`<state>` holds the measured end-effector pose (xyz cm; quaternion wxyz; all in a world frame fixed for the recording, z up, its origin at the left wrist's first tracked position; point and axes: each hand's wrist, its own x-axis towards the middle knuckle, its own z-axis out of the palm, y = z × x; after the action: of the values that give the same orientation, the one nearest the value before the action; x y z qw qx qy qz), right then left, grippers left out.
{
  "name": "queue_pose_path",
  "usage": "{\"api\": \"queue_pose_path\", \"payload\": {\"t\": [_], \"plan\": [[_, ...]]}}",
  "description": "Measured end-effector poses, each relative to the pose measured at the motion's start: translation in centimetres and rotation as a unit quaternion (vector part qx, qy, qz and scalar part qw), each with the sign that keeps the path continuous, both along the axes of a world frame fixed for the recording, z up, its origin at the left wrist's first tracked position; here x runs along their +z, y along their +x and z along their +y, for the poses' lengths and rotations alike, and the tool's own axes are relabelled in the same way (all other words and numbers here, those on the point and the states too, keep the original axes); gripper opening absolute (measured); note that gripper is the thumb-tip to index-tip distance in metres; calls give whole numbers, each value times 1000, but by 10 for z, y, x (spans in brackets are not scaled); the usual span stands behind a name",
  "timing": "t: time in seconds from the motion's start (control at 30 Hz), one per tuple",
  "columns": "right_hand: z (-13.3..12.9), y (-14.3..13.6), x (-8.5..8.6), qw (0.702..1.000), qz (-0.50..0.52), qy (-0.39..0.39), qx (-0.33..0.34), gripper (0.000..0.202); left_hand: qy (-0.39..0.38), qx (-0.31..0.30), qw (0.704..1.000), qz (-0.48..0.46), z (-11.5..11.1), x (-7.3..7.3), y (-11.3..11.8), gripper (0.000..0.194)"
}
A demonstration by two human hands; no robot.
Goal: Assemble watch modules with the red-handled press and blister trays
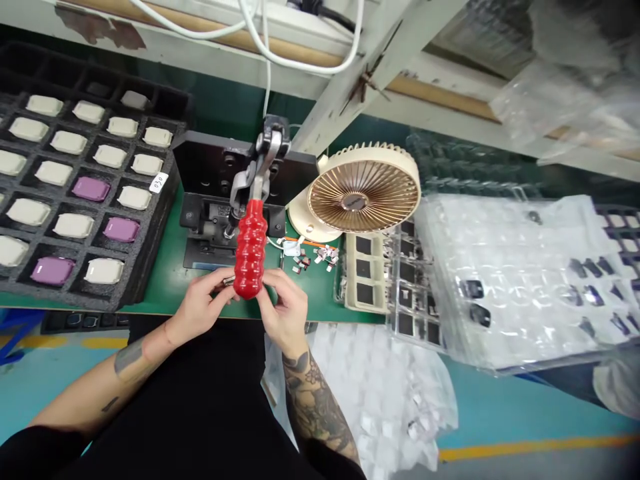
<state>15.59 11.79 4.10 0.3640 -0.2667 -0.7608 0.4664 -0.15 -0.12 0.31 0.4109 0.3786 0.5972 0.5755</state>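
In front of me stands a black press fixture (210, 232) with a metal toggle lever and a red ribbed handle (251, 250). My left hand (203, 300) is left of the handle, its thumb and fingers closed on a small metallic part (229, 281). My right hand (284, 307) is just right of the handle's lower end, fingers bent together. The handle hides its fingertips and whatever may be between them. Small loose pieces (326, 255) lie on the green table (320, 293) to the right of the fixture.
At left, a black foam tray (137, 257) holds several cream and purple cases. A beige fan (364, 190) stands behind right. Beyond it are a cream tray (371, 305), clear plastic trays (425, 337) and a bagged stack (525, 267). White cables (310, 67) hang above.
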Motion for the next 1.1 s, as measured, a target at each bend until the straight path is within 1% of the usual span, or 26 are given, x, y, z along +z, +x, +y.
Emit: {"api": "queue_pose_path", "payload": {"t": [0.13, 0.27, 0.3, 0.4, 0.53, 0.63, 0.73, 0.83, 0.93, 1.03, 1.1], "plan": [[1, -2, 6, 1000, 10, 3, 11, 22, 7, 3, 1000, 0, 0, -1, 0, 30], [2, -3, 6, 998, -28, 5, 49, 21, -1, 7, 1000, -10, 1, 2, -1, 31], [1, -3, 4, 998, -39, 14, 55, 25, -4, 17, 1000, -20, 1, 3, -1, 31], [-7, -3, -6, 994, -67, 78, 45, 45, -10, 48, 997, -51, 1, 4, -3, 32], [-20, -5, -19, 979, -89, 182, 29, 48, -17, 33, 998, -54, -1, 5, -6, 33], [-23, -6, -24, 973, -82, 212, 34, 47, -17, 31, 999, -37, 0, 9, -10, 33], [-21, -8, -29, 974, -77, 212, 33, 45, -19, 26, 999, -16, 2, 12, -15, 33], [-24, -10, -31, 975, -77, 207, 26, 42, -25, 26, 999, 12, -1, 12, -18, 33], [-32, -10, -31, 973, -77, 219, 8, 38, -31, 35, 997, 67, -4, 11, -20, 33], [-44, 0, -35, 963, -121, 240, -15, 36, -3, 45, 991, 125, 0, 13, -19, 31], [-56, 18, -42, 957, -136, 250, -56, 37, 37, 32, 990, 129, 3, 17, -13, 31]]}}
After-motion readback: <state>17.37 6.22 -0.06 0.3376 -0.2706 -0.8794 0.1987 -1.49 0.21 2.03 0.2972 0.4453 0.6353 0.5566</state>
